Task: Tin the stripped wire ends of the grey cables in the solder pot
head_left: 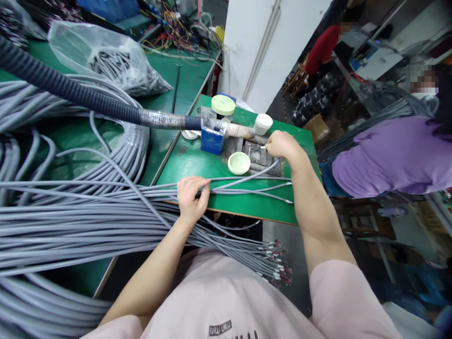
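My right hand [282,144] is closed in a pinch on the stripped end of a grey cable [256,174]. Thin wires [260,148] stick out to the left of its fingertips, over a square metal pot [254,159] with a shiny, dirty surface that looks like a solder pot. The same cable bends back left toward my left hand [192,197], whose fingers are curled over several grey cables at the green table's front edge. Some of these cables end in white tips [287,201] just below my right forearm. Part of the pot is hidden behind my right hand.
A ribbed hose [106,106] reaches across to the pot, beside a blue box [212,140]. Around them stand a pale green dish [239,163], a green-lidded container [223,105] and a white cup [263,123]. Coiled cables [134,146] fill the left. A person in purple [395,155] is at right.
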The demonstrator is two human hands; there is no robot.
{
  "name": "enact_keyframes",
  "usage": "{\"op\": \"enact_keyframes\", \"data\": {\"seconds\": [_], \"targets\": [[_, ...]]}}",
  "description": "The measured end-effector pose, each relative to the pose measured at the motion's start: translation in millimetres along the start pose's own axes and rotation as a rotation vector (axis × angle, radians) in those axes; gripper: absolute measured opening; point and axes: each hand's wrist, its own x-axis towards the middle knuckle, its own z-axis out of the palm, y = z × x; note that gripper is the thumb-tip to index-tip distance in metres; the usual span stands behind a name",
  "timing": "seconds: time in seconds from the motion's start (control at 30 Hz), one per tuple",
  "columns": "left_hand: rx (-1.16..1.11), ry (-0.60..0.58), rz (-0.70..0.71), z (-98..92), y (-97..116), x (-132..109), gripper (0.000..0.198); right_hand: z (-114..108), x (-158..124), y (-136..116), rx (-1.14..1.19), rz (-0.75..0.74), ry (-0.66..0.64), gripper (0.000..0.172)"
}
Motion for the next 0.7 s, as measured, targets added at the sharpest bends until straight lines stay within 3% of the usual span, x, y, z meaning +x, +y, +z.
{"op": "enact_keyframes", "data": {"seconds": [0.27, 0.7], "targets": [[0.018, -0.065, -0.053, -0.8, -0.2, 0.1, 0.011, 5.8, 19.0, -1.7, -0.037, 0.035, -0.081, 0.040], [0.017, -0.082, -0.026, -1.4, 0.4, 1.1, 0.010, 20.0, 36.9, -2.7, -0.120, 0.063, -0.037, 0.049]]}}
